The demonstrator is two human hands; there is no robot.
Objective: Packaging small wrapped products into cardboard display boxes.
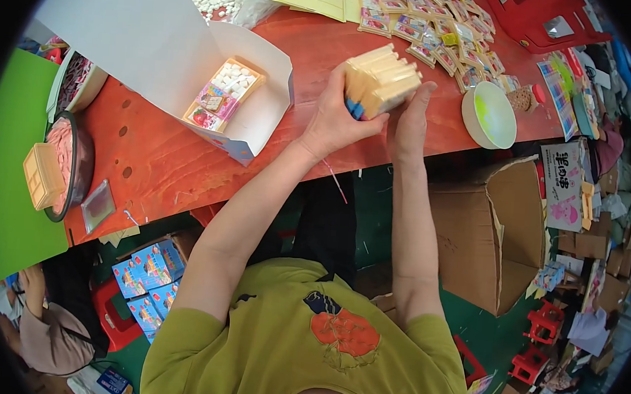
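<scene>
Above the table's near edge, my left hand (333,119) is wrapped around a stack of cream plastic tray packs (381,77), with a strip of blue at its lower left. My right hand (411,125) is at the stack's right side, its fingers stretched upward and flat; whether the palm touches the packs I cannot tell. To the left stands a white box (271,99) with its lid raised. Inside lie tray packs (224,97) with white pieces and a pink strawberry-printed label.
Many small packs (444,30) cover the far right of the red table (149,163). A pale bowl (489,115) sits near its right edge. At left is a tub of pink pieces (76,162) with a cream tray (42,176). A cardboard carton (467,229) stands below.
</scene>
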